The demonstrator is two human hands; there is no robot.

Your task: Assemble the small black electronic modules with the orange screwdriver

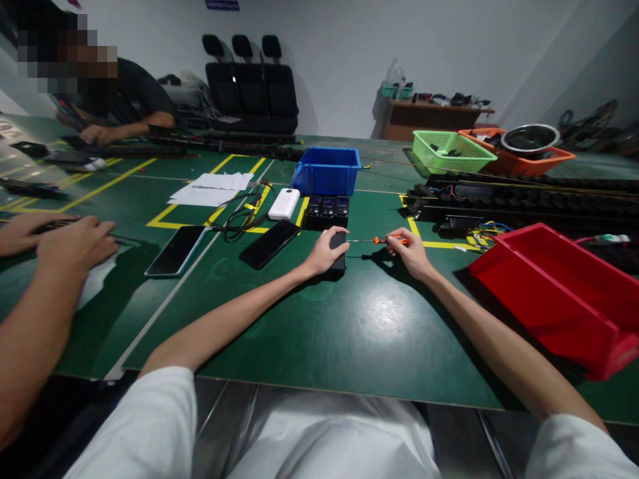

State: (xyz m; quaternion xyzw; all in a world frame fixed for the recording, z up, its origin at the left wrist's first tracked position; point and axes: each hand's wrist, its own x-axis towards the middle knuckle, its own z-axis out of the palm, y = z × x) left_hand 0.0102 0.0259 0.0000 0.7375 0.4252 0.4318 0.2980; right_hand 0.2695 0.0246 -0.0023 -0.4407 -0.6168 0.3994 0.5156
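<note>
My left hand (327, 251) is wrapped over a small black box-shaped part (338, 265) on the green table, with the thumb lying across it. In my right hand (409, 253) is a screwdriver (383, 240) with an orange handle. Its thin shaft points left, towards the side of the black part; whether the tip touches it I cannot tell. Just beyond my left hand stands a group of black box-shaped parts (327, 211). A black phone (269, 244) lies to the left of that hand, and a white power bank (284, 203) lies behind the phone.
A red bin (539, 286) stands by my right forearm, a blue bin (327, 169) at the back. Long black assemblies (499, 203) lie back right, near a green basket (452, 152). Another phone (177, 251), papers (212, 189) and a neighbour's hands (74, 243) are on the left.
</note>
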